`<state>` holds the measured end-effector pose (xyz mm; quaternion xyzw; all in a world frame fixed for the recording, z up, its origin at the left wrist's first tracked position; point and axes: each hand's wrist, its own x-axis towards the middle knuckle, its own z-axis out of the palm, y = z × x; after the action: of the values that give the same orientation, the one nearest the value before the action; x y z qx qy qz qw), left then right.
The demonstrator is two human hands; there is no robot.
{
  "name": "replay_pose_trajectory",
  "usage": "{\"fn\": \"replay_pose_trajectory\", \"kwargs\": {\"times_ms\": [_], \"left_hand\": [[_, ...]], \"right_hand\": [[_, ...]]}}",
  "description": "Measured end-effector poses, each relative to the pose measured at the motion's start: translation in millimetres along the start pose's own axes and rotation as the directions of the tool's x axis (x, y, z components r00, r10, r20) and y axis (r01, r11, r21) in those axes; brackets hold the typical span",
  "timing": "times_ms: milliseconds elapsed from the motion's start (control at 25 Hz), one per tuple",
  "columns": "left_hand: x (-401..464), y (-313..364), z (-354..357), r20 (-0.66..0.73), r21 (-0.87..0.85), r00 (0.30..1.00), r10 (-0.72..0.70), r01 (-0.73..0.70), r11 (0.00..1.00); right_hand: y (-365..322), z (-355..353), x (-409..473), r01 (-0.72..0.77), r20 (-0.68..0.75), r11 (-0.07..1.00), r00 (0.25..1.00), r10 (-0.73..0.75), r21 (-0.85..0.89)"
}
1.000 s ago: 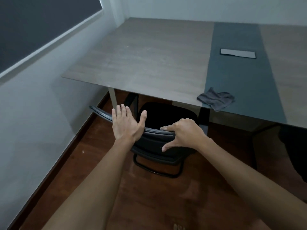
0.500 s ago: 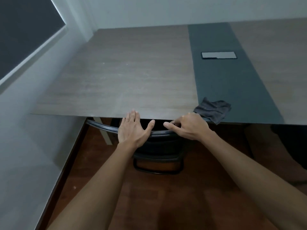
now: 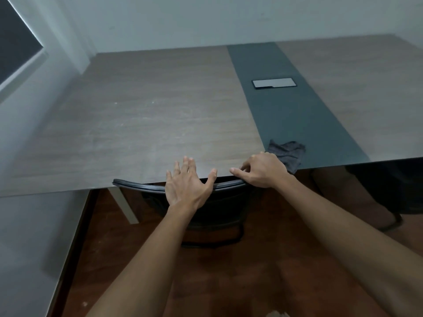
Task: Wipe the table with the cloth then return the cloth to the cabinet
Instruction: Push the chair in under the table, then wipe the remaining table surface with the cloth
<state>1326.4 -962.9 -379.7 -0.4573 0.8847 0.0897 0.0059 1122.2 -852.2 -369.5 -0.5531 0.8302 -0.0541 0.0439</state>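
Cloth (image 3: pixel 287 153) lies loose at the worktop's (image 3: pixel 148 124) near edge
My left grip (image 3: pixel 186 186) lies flat and my right grip (image 3: pixel 261 169) curls on the chair back (image 3: pixel 137 184); wiping not begun

a small office meeting room: a long wood-grain counter (image 3: pixel 148 115) with a cable hatch (image 3: pixel 274 83) in its dark centre strip, black chair (image 3: pixel 206 202) tucked under the near edge.
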Motion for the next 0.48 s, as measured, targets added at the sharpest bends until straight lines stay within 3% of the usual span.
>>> {"fn": "replay_pose_trajectory", "kwargs": {"times_ms": [280, 480], "left_hand": [[4.6, -2.5, -7.2, 0.164, 0.093, 0.985, 0.048, -0.064, 0.994], [36.6, 8.1, -15.8, 0.267, 0.004, 0.963, 0.041, -0.044, 0.999]], "right_hand": [[-9.8, -4.9, -8.0, -0.071, 0.019, 0.996, 0.997, 0.073, -0.053], [-0.2, -7.4, 6.0, -0.049, 0.192, 0.998, 0.981, 0.04, 0.041]]}}
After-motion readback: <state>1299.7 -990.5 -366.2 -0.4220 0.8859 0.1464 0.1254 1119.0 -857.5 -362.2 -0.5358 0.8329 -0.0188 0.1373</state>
